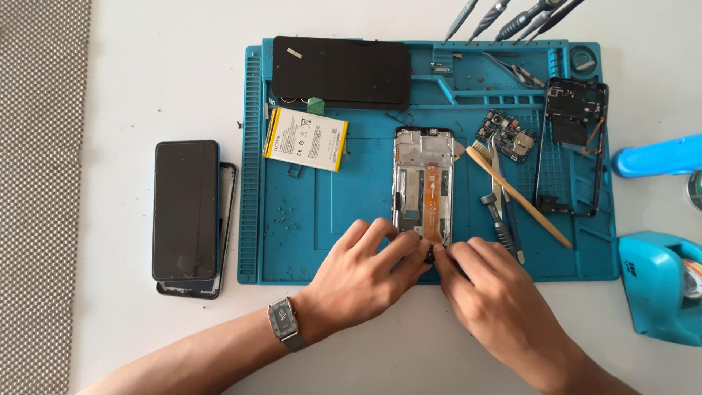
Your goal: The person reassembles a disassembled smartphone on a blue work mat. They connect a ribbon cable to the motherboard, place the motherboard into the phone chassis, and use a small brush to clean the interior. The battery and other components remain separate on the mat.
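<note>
Your left hand (369, 267) and right hand (491, 289) meet at the near end of the opened phone frame (423, 186), which lies lengthwise in the middle of the blue work mat (307, 234) on the white bench (146, 88). Your fingertips (409, 238) of the left hand press on the frame's lower edge, beside the orange flex cable (437, 212). The right hand's thumb and forefinger are pinched on a small dark part (431, 254) at that same edge; what it is cannot be made out. A watch (284, 322) sits on your left wrist.

On the mat, a yellow-and-white battery (306, 139) lies left of the frame, a black back cover (341, 72) above it. To the right lie a circuit board (507, 135), a bamboo-handled brush (518, 194), tweezers (499, 179) and a second, dark phone frame (572, 146). Off the mat to the left, two phones (189, 216) are stacked.
</note>
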